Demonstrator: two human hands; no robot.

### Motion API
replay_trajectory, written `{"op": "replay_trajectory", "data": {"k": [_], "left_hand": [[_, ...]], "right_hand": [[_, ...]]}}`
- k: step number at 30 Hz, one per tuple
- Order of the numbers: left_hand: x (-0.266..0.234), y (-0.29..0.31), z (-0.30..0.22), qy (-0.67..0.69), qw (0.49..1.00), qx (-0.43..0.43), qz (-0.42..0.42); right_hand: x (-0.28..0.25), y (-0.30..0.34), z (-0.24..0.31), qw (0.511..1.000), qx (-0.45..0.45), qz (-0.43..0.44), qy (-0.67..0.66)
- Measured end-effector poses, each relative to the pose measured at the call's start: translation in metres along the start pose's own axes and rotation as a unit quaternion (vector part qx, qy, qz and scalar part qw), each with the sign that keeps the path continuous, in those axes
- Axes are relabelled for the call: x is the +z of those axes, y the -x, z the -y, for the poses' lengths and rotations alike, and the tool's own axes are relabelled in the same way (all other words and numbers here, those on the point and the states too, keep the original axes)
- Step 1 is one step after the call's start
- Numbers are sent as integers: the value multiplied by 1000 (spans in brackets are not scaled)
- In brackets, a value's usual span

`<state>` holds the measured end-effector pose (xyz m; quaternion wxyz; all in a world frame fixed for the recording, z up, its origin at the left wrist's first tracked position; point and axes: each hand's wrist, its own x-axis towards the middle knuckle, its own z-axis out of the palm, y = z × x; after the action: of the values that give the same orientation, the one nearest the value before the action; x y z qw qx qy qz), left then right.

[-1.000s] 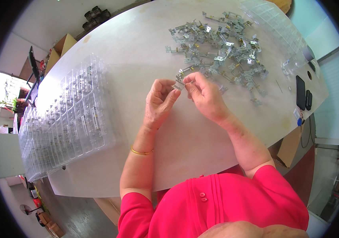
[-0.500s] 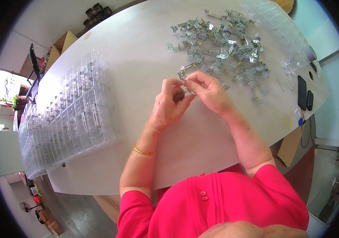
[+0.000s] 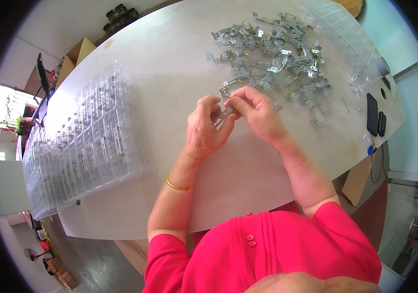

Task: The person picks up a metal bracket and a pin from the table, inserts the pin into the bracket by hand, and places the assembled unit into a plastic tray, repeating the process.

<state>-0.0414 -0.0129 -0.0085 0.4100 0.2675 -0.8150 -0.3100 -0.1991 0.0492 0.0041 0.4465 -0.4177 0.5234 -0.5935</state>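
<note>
Both my hands meet over the table, just on the near side of a heap of small metal brackets (image 3: 287, 58). Between them is a small grey metal bracket (image 3: 226, 112), partly covered by fingers. My left hand (image 3: 206, 128) has its thumb and fingers closed round the lower end of this piece. With thumb and forefinger pinched, my right hand (image 3: 259, 115) grips its upper end. Loose brackets with brassy bits lie right behind my fingertips.
Stacked clear plastic trays (image 3: 89, 141) filled with metal parts stand at the left. More clear trays (image 3: 341, 31) lie at the far right. Near the right edge are a black phone (image 3: 372, 114), a thin rod (image 3: 345, 104) and a blue key tag (image 3: 371, 150).
My left hand has shifted slightly left, and its fingers have loosened a little. More of the metal bracket now shows between the hands. The heap and trays are unchanged.
</note>
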Motion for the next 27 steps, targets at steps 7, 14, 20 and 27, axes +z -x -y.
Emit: {"op": "replay_trajectory", "data": {"k": [7,14,20,27], "left_hand": [[-22,-12,-5,333,890,-254,183],[-19,-12,-3,400,852,-262,216],[-14,-7,16,462,856,-214,91],[-12,-7,21,454,866,-205,48]], "right_hand": [[-7,-2,12,999,-24,-39,14],[-9,-4,5,999,-39,-27,11],[-4,0,8,969,-143,-102,172],[7,7,10,928,-222,-65,293]]}}
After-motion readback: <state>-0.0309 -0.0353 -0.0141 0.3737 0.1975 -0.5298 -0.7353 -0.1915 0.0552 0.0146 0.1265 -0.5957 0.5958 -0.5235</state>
